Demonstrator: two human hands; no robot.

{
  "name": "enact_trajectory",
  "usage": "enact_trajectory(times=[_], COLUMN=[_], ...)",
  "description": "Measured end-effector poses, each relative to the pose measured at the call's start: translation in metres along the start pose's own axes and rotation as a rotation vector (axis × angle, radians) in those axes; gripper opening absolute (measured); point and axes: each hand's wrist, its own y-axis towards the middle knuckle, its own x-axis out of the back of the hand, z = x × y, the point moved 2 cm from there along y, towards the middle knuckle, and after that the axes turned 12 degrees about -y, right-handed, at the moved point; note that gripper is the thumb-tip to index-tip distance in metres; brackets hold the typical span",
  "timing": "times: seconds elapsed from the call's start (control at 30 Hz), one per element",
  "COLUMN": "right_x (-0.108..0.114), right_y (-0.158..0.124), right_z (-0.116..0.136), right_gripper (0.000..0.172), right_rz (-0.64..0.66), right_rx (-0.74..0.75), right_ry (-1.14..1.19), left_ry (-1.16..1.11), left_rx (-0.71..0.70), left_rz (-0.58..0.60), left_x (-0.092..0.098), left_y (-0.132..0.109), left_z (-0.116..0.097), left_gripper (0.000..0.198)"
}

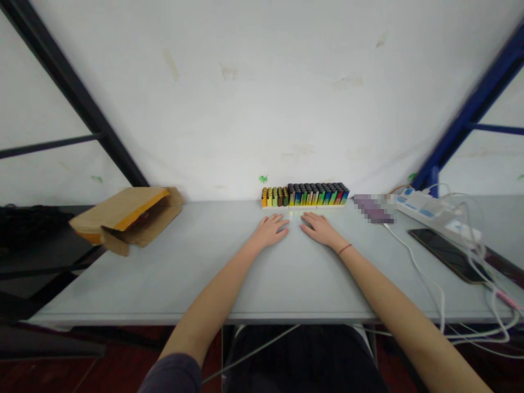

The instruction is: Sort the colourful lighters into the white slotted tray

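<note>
Two rows of small upright cylinders that look like lighters stand side by side against the wall. The shorter group of yellow and dark lighters (275, 197) is on the left. To its right is a longer group of multicoloured lighters with black tops (318, 195). Both stand in low pale trays. My left hand (270, 230) lies flat on the table just in front of the yellow group, fingers spread. My right hand (320, 228), with a thin red cord at the wrist, rests flat before the longer group. Neither hand holds anything.
An open cardboard box (126, 215) lies on its side at the left of the grey table (196, 273). At right are a blurred purple phone (373, 209), a white power strip (436, 213), a dark phone (446, 254) and loose white cables (413, 259).
</note>
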Motion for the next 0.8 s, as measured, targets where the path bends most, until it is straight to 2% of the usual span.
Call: enact_trajectory(times=[0.1,0.17,0.3,0.37,0.4,0.53,0.8], right_x=[0.001,0.004,0.012,0.015,0.016,0.019,0.018], right_y=[0.000,-0.001,-0.007,-0.009,-0.008,0.002,0.011], right_z=[-0.008,-0.024,-0.078,-0.103,-0.111,-0.126,-0.142], right_gripper=[0.041,0.033,0.033,0.041,0.045,0.052,0.033], right_rz=[-0.095,-0.201,-0.437,-0.505,-0.512,-0.514,-0.494], right_rx=[0.006,-0.081,-0.547,-0.797,-0.842,-0.838,-0.797], right_ry=[0.017,0.020,0.150,0.278,0.291,0.338,0.490], left_ry=[0.000,0.000,-0.004,-0.009,-0.011,-0.015,-0.032], left_rx=[-0.002,0.002,0.004,0.003,0.000,-0.017,-0.002], left_rz=[0.009,0.016,0.017,0.014,0.010,-0.006,0.002], left_x=[0.001,0.002,0.002,0.001,0.000,-0.003,-0.002], left_y=[0.000,-0.001,-0.001,-0.001,-0.001,0.000,0.000], left_z=[-0.001,-0.001,-0.001,-0.001,0.000,0.003,0.001], left_gripper=[0.052,0.053,0.053,0.053,0.053,0.052,0.054])
